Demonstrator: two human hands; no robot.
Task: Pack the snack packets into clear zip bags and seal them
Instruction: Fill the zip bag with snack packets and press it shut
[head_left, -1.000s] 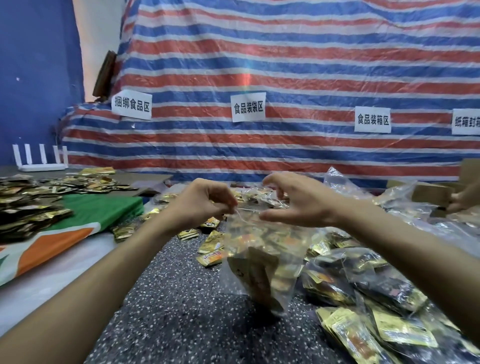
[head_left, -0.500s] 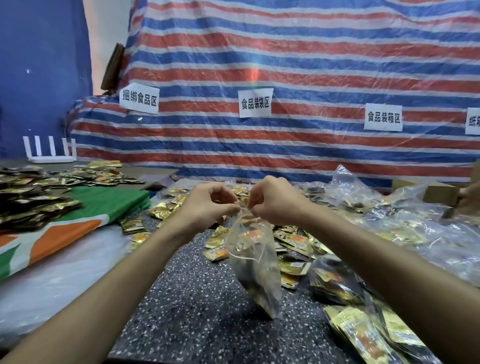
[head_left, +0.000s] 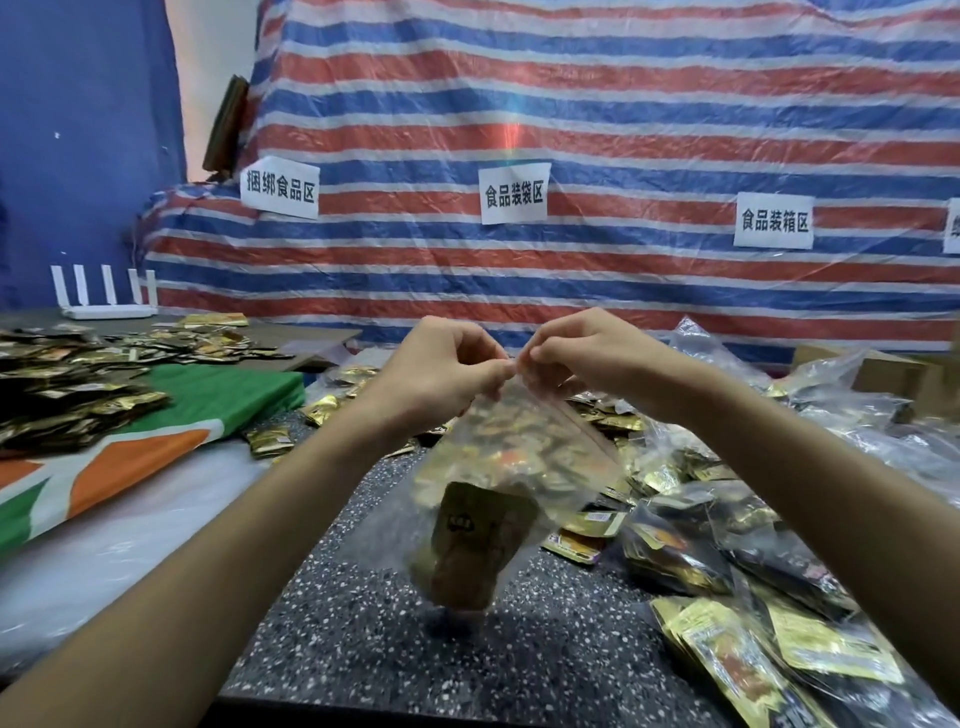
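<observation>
Hanging over the middle of the speckled worktop (head_left: 374, 654), the clear zip bag (head_left: 519, 457) (gold snack packets (head_left: 478, 540) inside) was pinched at its top edge by the left hand (head_left: 441, 371) and the right hand (head_left: 597, 358), each curled tight, the two nearly meeting. Filled bags (head_left: 727, 545) lay piled along the worktop's right edge.

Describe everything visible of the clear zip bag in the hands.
The clear zip bag is thin, crinkled transparent plastic, holding gold and dark snack packets. It hangs over the speckled tabletop, its top edge pinched by the left hand and right hand, close together. Whether the zip is closed cannot be told.
</observation>
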